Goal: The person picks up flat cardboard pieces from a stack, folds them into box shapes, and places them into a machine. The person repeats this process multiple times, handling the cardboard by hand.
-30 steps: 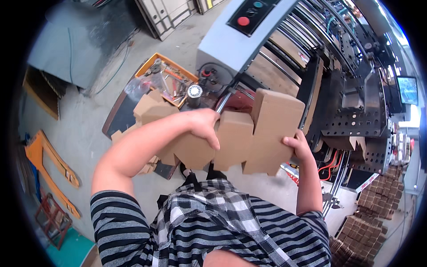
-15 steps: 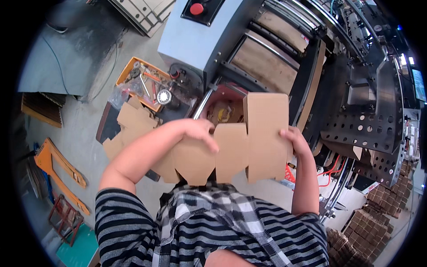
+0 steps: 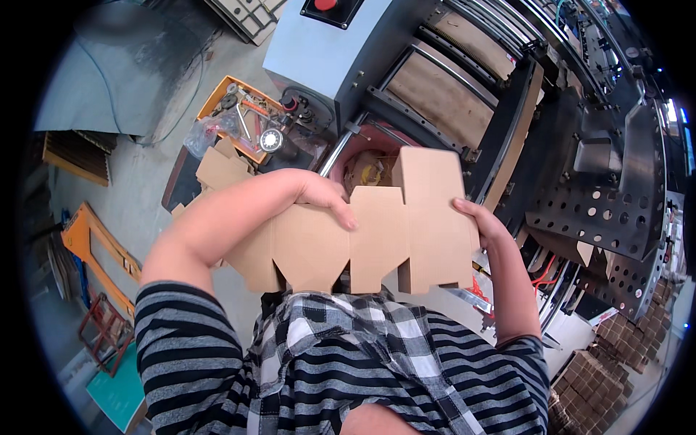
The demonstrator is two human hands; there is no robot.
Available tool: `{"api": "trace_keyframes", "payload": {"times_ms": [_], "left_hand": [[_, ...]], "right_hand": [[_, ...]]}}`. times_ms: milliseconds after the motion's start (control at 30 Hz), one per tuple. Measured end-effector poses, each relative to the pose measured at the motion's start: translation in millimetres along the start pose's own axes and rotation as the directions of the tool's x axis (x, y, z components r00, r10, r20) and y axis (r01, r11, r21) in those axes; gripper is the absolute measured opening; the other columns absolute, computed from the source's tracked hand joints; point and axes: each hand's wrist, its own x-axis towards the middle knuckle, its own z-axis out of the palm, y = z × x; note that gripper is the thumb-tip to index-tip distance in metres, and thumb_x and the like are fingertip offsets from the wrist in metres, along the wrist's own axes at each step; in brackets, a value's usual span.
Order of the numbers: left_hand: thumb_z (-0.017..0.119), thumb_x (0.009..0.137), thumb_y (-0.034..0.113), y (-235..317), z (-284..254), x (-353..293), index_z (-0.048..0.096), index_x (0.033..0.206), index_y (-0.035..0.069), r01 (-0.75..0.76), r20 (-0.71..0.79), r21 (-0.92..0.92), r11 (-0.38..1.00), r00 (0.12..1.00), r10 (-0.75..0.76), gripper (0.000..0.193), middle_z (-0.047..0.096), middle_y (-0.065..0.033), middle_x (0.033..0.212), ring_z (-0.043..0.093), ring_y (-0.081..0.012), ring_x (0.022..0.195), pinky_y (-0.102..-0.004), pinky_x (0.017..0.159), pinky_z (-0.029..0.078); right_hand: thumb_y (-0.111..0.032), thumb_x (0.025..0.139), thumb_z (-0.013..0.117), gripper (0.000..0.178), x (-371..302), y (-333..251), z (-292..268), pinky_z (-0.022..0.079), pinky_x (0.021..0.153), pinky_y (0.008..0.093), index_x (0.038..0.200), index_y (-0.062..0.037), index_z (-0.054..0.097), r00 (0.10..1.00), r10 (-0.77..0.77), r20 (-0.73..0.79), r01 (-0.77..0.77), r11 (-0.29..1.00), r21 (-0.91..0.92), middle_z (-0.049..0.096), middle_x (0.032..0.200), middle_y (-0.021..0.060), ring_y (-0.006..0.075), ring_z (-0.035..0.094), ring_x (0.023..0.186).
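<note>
Cardboard (image 3: 377,239) sits squarer to you than a second ago, seemingly steadier; left fingers (image 3: 344,213) part-closed on its middle, right fingers (image 3: 469,209) pinching its right edge.

No legible text, label, number or sign anywhere in view. Cardboard (image 3: 312,250) gives nothing to read on the faces toward the camera; same for the black control panel (image 3: 348,13), cut off by the top edge, and the orange pallet jack (image 3: 83,230). Teal board (image 3: 119,391) at lower left and the stacked bundles (image 3: 591,388) at lower right: any markings there are too small or blurred to make out.
</note>
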Motion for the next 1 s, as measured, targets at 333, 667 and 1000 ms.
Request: {"api": "trace_keyframes", "payload": {"times_ms": [333, 667, 1000], "left_hand": [[0.072, 0.077, 0.028, -13, -39, 21, 0.059, 0.121, 0.003, 0.131, 0.253, -0.463, 0.876, 0.967, -0.011, 0.053, 0.064, -0.0100, 0.116, 0.061, -0.0216, 0.102, -0.0386, 0.093, 0.046], [0.071, 0.078, 0.030, -40, -48, 42, 0.056, 0.121, -0.003, 0.123, 0.304, -0.377, 0.918, 0.953, -0.003, 0.057, 0.064, -0.0134, 0.114, 0.061, -0.0220, 0.102, -0.0386, 0.094, 0.045], [0.081, 0.055, 0.039, 57, 30, -102, 0.056, 0.113, -0.003, 0.025, -0.350, 0.875, 0.484, 0.723, 0.595, 0.076, 0.061, -0.0194, 0.104, 0.058, -0.0361, 0.101, -0.0422, 0.090, 0.044]], "right_hand": [[-0.053, 0.075, 0.067, 0.076, 25, -7, -7, 0.047, 0.094, 0.0412, 0.130, -0.0040, 0.049, 0.971, 0.232, -0.055, -0.232, 0.973, 0.007, 0.059, 0.121, 0.0171, 0.0271, 0.060, 0.109], [-0.052, 0.077, 0.066, 0.074, 19, -15, 6, 0.049, 0.089, 0.0400, 0.129, -0.0024, 0.049, 0.983, 0.182, 0.020, -0.183, 0.983, 0.017, 0.060, 0.120, 0.0154, 0.0252, 0.062, 0.104], [-0.032, 0.050, 0.091, 0.083, -74, -2, 9, 0.043, 0.093, 0.0348, 0.117, 0.0027, 0.057, 0.693, -0.720, -0.034, 0.689, 0.675, -0.263, 0.061, 0.114, 0.0098, 0.0187, 0.056, 0.103]]}}
